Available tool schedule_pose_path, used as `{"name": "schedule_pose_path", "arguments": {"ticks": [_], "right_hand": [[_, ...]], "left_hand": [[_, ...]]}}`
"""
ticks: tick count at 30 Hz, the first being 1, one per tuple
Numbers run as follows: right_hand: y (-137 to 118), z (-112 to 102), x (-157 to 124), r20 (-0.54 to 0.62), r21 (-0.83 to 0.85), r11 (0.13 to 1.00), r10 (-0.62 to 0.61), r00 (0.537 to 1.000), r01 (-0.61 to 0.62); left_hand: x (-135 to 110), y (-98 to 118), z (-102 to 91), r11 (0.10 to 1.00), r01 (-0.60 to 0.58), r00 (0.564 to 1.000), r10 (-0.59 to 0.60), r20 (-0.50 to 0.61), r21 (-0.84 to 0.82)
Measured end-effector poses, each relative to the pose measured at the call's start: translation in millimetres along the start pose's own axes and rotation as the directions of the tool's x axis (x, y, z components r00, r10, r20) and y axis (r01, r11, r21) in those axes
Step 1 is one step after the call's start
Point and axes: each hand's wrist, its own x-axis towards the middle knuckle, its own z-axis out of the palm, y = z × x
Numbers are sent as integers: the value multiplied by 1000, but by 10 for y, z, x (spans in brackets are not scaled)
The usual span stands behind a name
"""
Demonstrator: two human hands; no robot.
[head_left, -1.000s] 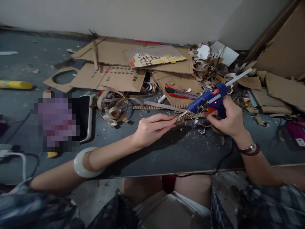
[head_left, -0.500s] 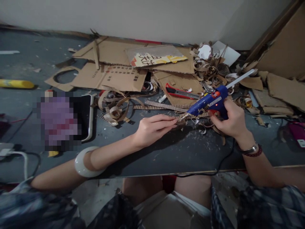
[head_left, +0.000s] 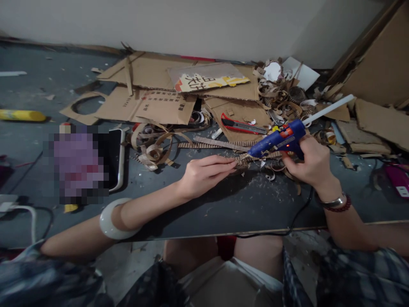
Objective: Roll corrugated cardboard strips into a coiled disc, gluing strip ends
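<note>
My right hand (head_left: 311, 164) is wrapped round the handle of a blue hot glue gun (head_left: 275, 140). A small red light glows on the gun, and a long whitish glue stick (head_left: 330, 108) juts from its back end. The nozzle points down and left, at the fingertips of my left hand (head_left: 209, 172). Those fingers are pinched on a corrugated cardboard strip (head_left: 244, 161), held just above the table. Whether the nozzle touches the strip I cannot tell. Fingers partly cover the strip's left end.
Behind my hands lie a red utility knife (head_left: 243, 125), flat cardboard pieces (head_left: 150, 102) and curled cardboard scraps (head_left: 156, 149). A phone (head_left: 119, 160) is at left, near a yellow tube (head_left: 22, 115). The gun's black cord (head_left: 300, 215) runs over the table's front edge.
The glue gun has shifted slightly left and tilted a little, its glue stick now lying at a lower angle. My left hand stays almost still on the strip.
</note>
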Motion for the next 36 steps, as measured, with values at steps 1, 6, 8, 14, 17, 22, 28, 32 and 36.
{"name": "schedule_pose_path", "arguments": {"ticks": [1,6,8,14,17,22,28,32,36], "right_hand": [[-6,-22,-2,24,-19,1000,1,1000,-1],[46,-264,27,-83,-97,941,317,945,-325],[160,-391,23,-167,-96,853,495,853,-513],[863,-495,-169,-205,-84,751,630,749,-655],[1191,-326,-272,-104,-198,583,787,608,-788],[1367,50,-317,-58,-301,508,835,547,-807],[1354,277,-357,70,-427,565,799,598,-706],[1374,188,-389,155,-501,576,794,587,-647],[1190,-162,-350,248,-549,603,779,576,-579]], "left_hand": [[-4,0,-1,1000,-3,1000,3,7,-1],[-18,-8,-4,1000,-12,1000,12,20,5],[-14,-9,-2,1000,-25,1000,25,15,4],[10,3,3,999,-34,999,34,-2,20],[9,-2,5,999,-41,999,41,-6,25],[4,-7,8,999,-41,999,41,5,24],[-15,-14,10,999,-37,999,37,4,16],[-36,-7,0,996,-62,998,61,10,61],[-44,-2,-11,987,-102,995,99,28,128]]}}
